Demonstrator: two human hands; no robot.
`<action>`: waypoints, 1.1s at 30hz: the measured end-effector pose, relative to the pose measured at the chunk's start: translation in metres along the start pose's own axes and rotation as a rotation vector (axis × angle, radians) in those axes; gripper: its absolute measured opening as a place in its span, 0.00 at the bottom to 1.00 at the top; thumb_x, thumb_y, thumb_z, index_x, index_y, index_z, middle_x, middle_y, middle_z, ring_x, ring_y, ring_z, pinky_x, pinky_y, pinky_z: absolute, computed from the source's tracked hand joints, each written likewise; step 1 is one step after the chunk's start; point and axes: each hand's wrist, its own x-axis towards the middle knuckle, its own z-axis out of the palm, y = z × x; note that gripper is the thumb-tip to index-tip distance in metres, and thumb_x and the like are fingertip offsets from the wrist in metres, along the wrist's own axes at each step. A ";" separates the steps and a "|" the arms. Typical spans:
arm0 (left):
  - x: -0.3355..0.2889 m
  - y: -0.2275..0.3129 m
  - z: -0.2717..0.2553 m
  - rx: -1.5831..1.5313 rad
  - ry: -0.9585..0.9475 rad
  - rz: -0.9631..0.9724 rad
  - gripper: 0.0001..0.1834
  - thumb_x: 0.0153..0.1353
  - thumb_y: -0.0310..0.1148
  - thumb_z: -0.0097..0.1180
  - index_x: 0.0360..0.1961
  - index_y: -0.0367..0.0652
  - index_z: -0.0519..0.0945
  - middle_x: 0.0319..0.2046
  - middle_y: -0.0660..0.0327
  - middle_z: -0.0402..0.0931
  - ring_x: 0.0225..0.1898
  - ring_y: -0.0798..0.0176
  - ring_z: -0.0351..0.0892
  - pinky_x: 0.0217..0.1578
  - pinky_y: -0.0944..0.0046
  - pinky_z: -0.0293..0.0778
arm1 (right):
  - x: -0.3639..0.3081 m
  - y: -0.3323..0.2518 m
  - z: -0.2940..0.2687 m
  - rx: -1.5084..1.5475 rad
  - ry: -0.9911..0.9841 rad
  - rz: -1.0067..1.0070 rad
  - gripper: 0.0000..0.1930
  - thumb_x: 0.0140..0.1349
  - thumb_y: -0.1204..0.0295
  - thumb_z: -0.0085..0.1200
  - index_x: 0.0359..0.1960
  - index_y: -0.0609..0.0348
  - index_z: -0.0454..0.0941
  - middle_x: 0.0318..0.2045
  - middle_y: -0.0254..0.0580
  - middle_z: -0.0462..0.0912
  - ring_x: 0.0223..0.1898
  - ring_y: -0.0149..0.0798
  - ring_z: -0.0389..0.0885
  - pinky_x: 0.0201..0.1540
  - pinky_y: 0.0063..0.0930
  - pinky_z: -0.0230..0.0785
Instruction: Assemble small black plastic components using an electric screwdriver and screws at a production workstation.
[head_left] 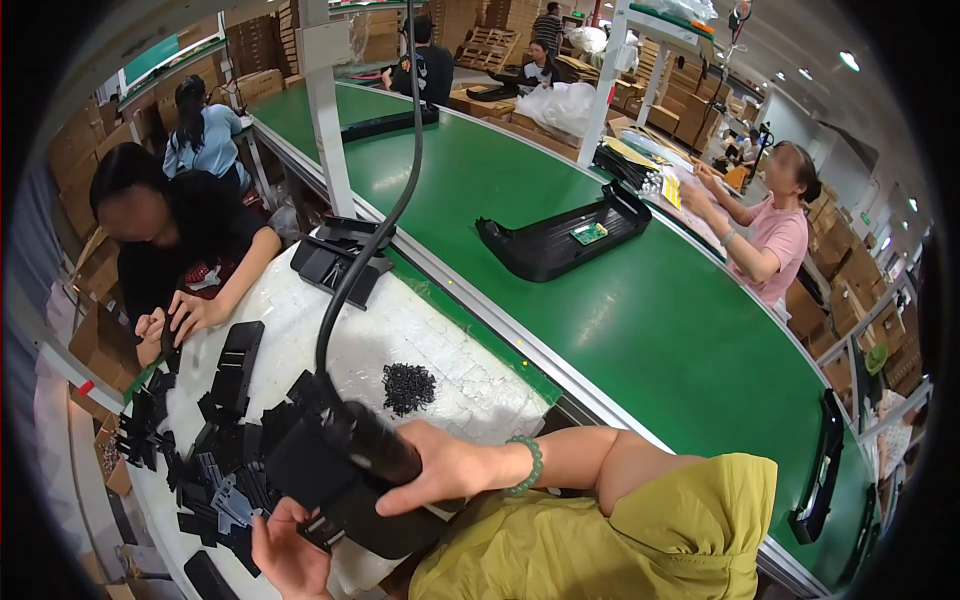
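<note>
My right hand point(445, 465) is wrapped round a black electric screwdriver point(372, 445), whose thick cable point(345, 290) rises overhead. Its tip is hidden. Under it lies a flat black plastic part point(390, 525) at the near side of the white worktable point(370, 345). With curled fingers, my left hand point(290, 550) grips the left edge of that part, beside a small slotted opening. A heap of small black screws point(408, 388) sits just beyond the screwdriver. Left of my hands are many loose black plastic pieces point(215, 455) and a grey bracket point(235, 503).
Beyond the worktable runs a green conveyor belt point(600, 320), carrying a long black housing point(565, 240) with a green circuit board point(588, 233). Stacked black parts point(340, 262) stand by a white post point(328, 120). A co-worker point(180, 240) handles a part at left; another person point(775, 225) works across the belt.
</note>
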 end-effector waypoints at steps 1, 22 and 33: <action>-0.005 -0.005 -0.006 0.000 -0.002 -0.001 0.28 0.62 0.57 0.38 0.31 0.38 0.69 0.29 0.54 0.76 0.33 0.56 0.78 0.29 0.55 0.76 | -0.002 0.011 0.002 -0.045 -0.015 -0.086 0.21 0.43 0.69 0.65 0.36 0.69 0.73 0.30 0.34 0.76 0.35 0.26 0.69 0.40 0.23 0.65; -0.177 0.042 -0.067 0.591 1.258 0.708 0.09 0.60 0.32 0.54 0.40 0.42 0.76 0.32 0.67 0.78 0.28 0.76 0.76 0.28 0.75 0.73 | 0.027 0.031 0.003 0.137 0.125 0.036 0.29 0.51 0.69 0.57 0.53 0.68 0.60 0.33 0.50 0.79 0.24 0.34 0.77 0.28 0.21 0.67; -0.279 -0.003 -0.108 0.231 1.327 0.774 0.07 0.58 0.30 0.57 0.37 0.42 0.78 0.32 0.66 0.79 0.30 0.74 0.76 0.32 0.73 0.73 | 0.027 0.047 0.009 0.244 -0.038 0.039 0.28 0.54 0.72 0.52 0.56 0.68 0.58 0.34 0.49 0.77 0.24 0.33 0.73 0.29 0.21 0.66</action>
